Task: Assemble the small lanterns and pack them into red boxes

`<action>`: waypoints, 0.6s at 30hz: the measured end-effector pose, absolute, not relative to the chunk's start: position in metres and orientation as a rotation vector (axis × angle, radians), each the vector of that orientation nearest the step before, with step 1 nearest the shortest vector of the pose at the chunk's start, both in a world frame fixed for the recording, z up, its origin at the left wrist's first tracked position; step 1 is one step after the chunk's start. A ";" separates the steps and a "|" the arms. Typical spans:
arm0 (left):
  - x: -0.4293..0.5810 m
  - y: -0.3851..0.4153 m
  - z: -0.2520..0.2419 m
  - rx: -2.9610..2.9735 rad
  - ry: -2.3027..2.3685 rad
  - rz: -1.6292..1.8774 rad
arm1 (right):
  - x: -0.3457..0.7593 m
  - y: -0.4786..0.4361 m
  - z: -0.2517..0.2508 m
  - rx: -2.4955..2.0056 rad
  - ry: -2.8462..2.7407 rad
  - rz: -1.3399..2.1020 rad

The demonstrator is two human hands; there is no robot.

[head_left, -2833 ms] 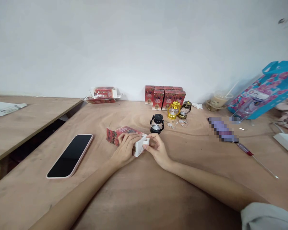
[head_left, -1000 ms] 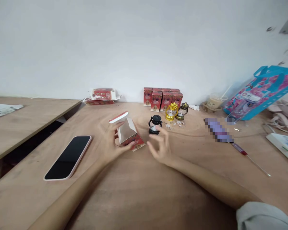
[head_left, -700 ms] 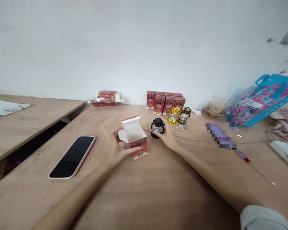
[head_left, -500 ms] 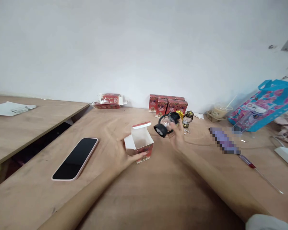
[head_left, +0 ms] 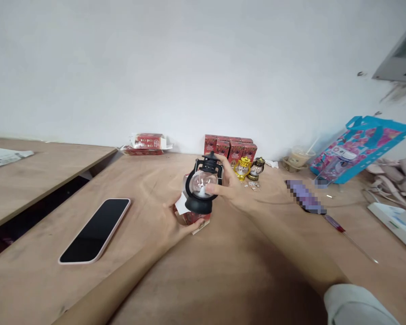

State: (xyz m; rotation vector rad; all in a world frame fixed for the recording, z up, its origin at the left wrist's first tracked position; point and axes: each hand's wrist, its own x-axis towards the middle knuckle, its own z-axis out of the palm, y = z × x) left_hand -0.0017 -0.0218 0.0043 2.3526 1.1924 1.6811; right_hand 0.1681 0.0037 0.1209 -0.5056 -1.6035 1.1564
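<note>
Black lantern (head_left: 203, 180) is at centre frame, slightly tilted, clasped in the right hand (head_left: 230, 184), thumb across its front. The left hand (head_left: 172, 227) grips the red box (head_left: 193, 218), which the lantern partly hides. Advisable: brace the box lightly, white flap (head_left: 182, 204) kept clear.

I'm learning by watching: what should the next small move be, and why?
Perhaps lower the black lantern into the box: the right hand holds it base down, the left hand steadies the box, whose white flap stands out.
</note>
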 end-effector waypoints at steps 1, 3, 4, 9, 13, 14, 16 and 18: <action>-0.001 -0.022 0.007 2.304 1.237 1.744 | 0.168 0.006 0.117 -0.538 -1.553 1.102; -0.001 -0.024 0.011 2.230 1.322 1.831 | 0.168 0.008 0.109 -0.612 -1.484 0.988; -0.001 -0.025 0.012 2.225 1.340 1.831 | 0.169 0.008 0.105 -0.643 -1.481 0.931; -0.002 -0.025 0.013 2.262 1.297 1.808 | 0.168 -0.005 0.107 -0.793 -1.838 0.685; -0.004 -0.023 0.009 2.285 1.336 1.826 | 0.165 -0.007 0.116 -0.948 -2.019 0.629; -0.005 -0.023 0.009 2.302 1.357 1.814 | 0.165 -0.005 0.116 -0.981 -2.045 0.606; -0.006 -0.024 0.008 2.336 1.386 1.807 | 0.166 -0.002 0.116 -1.020 -2.128 0.526; -0.006 -0.026 0.009 2.346 1.346 1.808 | 0.168 0.002 0.116 -1.015 -2.221 0.441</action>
